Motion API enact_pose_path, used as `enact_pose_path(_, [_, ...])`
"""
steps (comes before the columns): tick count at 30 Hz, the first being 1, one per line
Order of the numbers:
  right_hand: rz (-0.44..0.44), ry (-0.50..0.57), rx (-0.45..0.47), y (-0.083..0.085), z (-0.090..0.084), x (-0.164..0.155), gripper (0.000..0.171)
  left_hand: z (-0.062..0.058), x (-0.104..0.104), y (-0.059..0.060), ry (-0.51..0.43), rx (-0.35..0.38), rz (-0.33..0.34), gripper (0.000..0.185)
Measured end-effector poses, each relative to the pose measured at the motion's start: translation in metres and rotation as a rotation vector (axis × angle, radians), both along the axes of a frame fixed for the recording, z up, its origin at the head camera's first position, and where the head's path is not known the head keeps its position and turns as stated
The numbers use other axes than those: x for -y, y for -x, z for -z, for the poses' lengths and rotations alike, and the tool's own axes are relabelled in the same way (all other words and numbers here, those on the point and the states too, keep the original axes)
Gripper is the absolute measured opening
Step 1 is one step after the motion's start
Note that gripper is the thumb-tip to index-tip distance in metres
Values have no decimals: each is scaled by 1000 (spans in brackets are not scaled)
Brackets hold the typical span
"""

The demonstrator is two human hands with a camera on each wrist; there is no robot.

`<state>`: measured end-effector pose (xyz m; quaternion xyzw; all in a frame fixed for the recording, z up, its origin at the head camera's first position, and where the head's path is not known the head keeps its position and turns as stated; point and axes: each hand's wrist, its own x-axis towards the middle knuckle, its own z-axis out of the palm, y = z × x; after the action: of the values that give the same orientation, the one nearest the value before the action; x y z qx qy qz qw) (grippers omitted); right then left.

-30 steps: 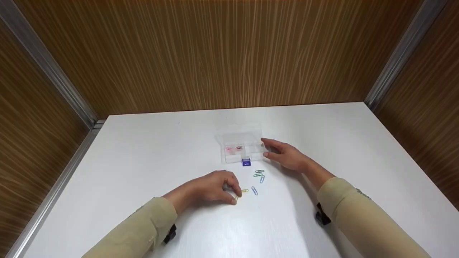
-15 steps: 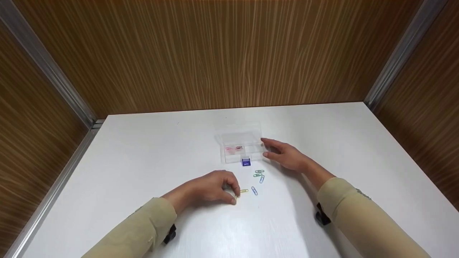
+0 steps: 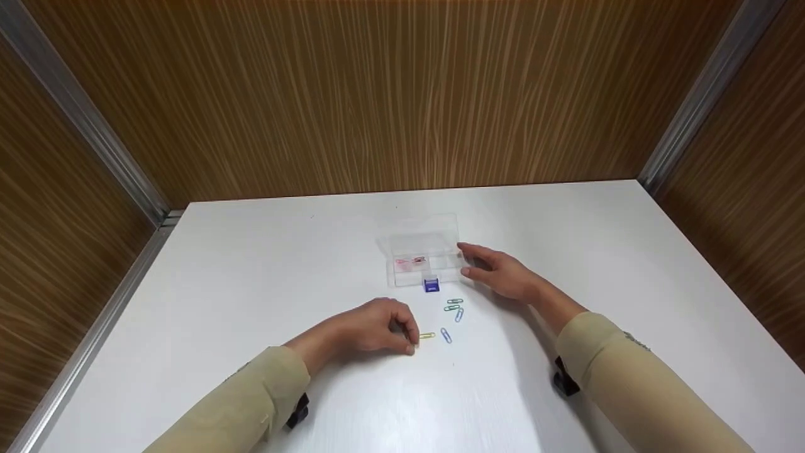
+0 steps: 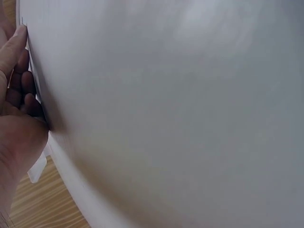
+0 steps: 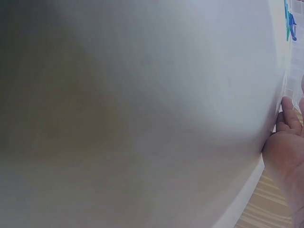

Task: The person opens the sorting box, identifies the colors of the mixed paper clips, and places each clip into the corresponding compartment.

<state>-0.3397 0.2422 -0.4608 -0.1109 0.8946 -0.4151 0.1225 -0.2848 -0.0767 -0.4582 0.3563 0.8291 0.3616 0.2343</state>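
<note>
Yellow clip [image 3: 427,336]: light, thin, slippery wire, likely best pinched at loop end; L hand [image 3: 371,330] fingertips curled onto it, R hand [image 3: 500,274] fingers relaxed beside box [image 3: 422,258].

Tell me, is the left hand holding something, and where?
The left hand pinches the yellow paper clip by its near end, fingers curled; the clip lies on the table.

No readable text, label, brand or number in any view.
The small blue clasp [image 3: 431,285] on the clear plastic compartment box [image 3: 422,255], at centre frame in the head view, bears a pale mark too small and blurred to read.
</note>
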Motion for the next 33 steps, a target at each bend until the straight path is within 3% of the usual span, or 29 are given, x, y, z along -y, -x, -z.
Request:
enact_pose_path(11, [19, -7, 12, 0, 1, 0, 67, 2, 0, 2, -64, 25, 5, 8])
enact_pose_path(24, [17, 0, 20, 0, 1, 0, 67, 1, 0, 3, -142, 85, -84, 10])
enact_pose_path(33, [21, -6, 16, 0, 1, 1, 68, -20, -4, 10, -133, 39, -214, 10])
